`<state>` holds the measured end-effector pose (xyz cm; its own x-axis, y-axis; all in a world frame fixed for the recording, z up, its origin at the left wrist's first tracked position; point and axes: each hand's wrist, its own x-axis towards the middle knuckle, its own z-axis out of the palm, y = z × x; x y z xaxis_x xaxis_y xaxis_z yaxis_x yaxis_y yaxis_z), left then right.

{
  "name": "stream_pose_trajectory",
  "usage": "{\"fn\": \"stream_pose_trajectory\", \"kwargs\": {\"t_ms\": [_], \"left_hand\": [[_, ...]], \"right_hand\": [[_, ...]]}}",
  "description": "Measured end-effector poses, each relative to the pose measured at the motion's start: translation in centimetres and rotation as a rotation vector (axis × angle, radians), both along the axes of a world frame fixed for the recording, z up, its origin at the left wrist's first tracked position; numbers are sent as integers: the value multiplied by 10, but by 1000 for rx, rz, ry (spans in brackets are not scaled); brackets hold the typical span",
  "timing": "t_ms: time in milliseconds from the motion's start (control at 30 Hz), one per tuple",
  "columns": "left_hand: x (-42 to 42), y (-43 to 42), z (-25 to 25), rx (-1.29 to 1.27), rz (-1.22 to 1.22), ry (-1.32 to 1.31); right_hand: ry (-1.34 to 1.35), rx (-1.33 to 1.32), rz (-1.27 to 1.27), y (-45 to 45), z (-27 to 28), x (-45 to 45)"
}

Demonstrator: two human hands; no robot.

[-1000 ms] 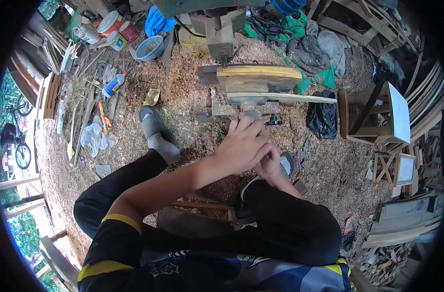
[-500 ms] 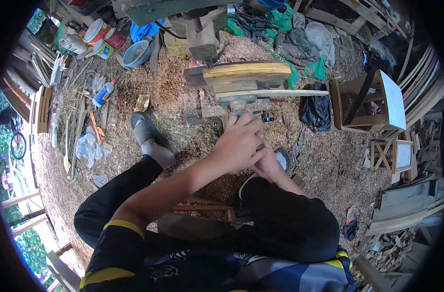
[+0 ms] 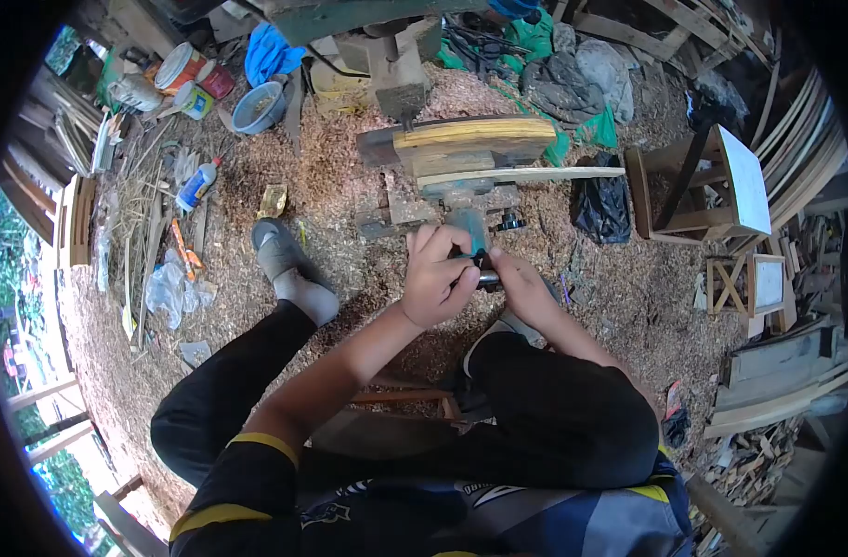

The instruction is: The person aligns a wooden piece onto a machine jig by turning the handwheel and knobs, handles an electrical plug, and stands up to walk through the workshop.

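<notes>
vise [image 3: 468,223] stands above the shavings [image 3: 359,278] with a thin slat [image 3: 554,174] across its far end, and i see left hand [image 3: 438,283] and right hand [image 3: 526,290] both curled on its shiny metal near end [image 3: 488,278].

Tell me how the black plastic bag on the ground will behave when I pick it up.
The black plastic bag will probably be floppy, since it lies creased and slumped. Its shiny surface suggests it may feel somewhat slippery. It would likely sag rather than roll, given its loose, uneven shape; any contents are hidden.
</notes>
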<state>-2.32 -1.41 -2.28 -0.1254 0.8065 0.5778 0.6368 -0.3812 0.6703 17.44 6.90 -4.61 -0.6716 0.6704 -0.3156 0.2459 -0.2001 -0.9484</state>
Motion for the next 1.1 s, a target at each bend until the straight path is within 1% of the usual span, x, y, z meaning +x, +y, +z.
{"fn": "stream_pose_trajectory", "kwargs": {"t_ms": [33, 67, 100, 133, 167, 200, 233, 300, 333, 367, 400, 467, 600, 667, 767, 800, 867, 900, 967, 1000, 1033, 1067, 1100], "left_hand": [[0, 2, 7, -62, -33, 48], [0, 3, 15, -127, -65, 96], [4, 5, 27, -131, -55, 100], [12, 9, 42, -196, -41, 184], [20, 13, 52, -263, -27, 267], [28, 20, 55, -272, -33, 346], [31, 22, 54, -272, -33, 343], [40, 30, 51, -396, -16, 460], [35, 32, 47, -339, -58, 420], [33, 33, 44, -342, -61, 418], [30, 32, 40, -365, -97, 404], [27, 30, 40, -393, -126, 386], [26, 30, 43, -350, -130, 394], [24, 29, 45, -338, -129, 385], [24, 27, 43, -332, -145, 368], [24, 27, 41, -325, -139, 349], [21, 27, 37, -313, -135, 326], [19, 26, 35, -279, -138, 295], [15, 22, 30, -243, -140, 263], [12, 19, 26, -185, -129, 200], [9, 16, 21, -129, -119, 137], [9, 12, 14, -130, -121, 137], [8, 6, 7, -65, -75, 53]], "right_hand": [[3, 1, 8, -2, -16, 5], [269, -114, -31, -8, -36, 10], [535, -234, -70, -13, -47, 13], [670, -390, -124, -21, -49, 11], [670, -400, -117, -28, -43, 4], [694, -522, -205, -32, -36, -2], [712, -639, -298, -35, -31, -6], [732, -608, -296, -32, -48, -7], [789, -625, -252, -31, -55, -7], [846, -645, -208, -31, -63, -5], [844, -650, -212, -32, -69, -2], [858, -663, -199, -31, -61, -2], [794, -648, -224, -31, -33, -3], [756, -657, -325, -31, -20, -10], [726, -663, -370, -31, -11, -12], [726, -662, -371, -30, -16, -8], [732, -605, -222, -25, -22, -3], [732, -604, -228, -26, -25, 0], [671, -498, -212, -23, -10, -4], [671, -493, -211, -18, -11, -2], [537, -312, -148, -13, -10, 1], [399, -136, -87, -10, -9, 4], [400, -141, -88, -11, -8, 6]]}}
